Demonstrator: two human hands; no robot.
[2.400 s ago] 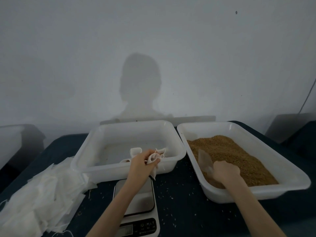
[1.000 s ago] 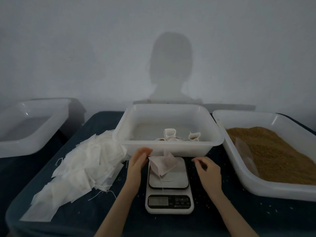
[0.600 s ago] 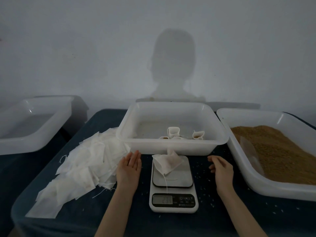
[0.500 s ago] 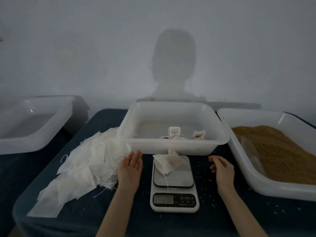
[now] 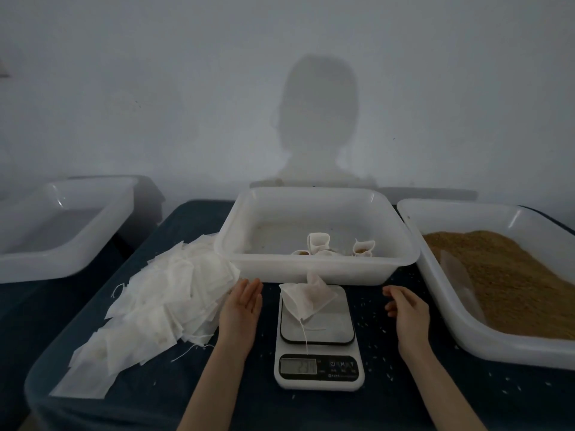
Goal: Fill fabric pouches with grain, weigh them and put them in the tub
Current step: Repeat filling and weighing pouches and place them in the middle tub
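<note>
**Two hands standing clear while a filled pouch is being weighed**

Two hands are lying apart on the dark table top, neither holding anything. The left hand (image 5: 242, 306) is resting with straight fingers together, palm turned inward; the right hand (image 5: 406, 309) is resting with loosely curled fingers. A second ago both were touching the pouch (image 5: 308, 298) on the scale (image 5: 318, 337); they have since drawn back to either side, and for half a second they have been keeping that pose. Between them the pouch is now sitting unsupported on the scale's platform, its drawstring trailing toward the display (image 5: 298, 366), which is showing digits too dim to read with certainty. Judged from this, the weighing step is in progress and the reading is settling; transfer to the tub is not yet done.

Just beyond the hands, the tub (image 5: 317, 272) is standing directly behind the scale, with a few filled pouches (image 5: 319, 244) already lying inside near its front wall. Touching the left hand's outer side, a heap of empty pouches (image 5: 161, 300) is spreading outward. Beyond the right hand, a tray (image 5: 466, 321) is holding the grain (image 5: 513, 275), with a translucent scoop (image 5: 457, 275) lying in it. Farther out on the left, another white tub (image 5: 62, 265) is standing apart. Loose grains (image 5: 367, 318) are scattered around the scale.

Nothing is blocking the path from scale to tub; only the tub's front rim is needing to be cleared, and the dangling drawstring is likely to drag.
</note>
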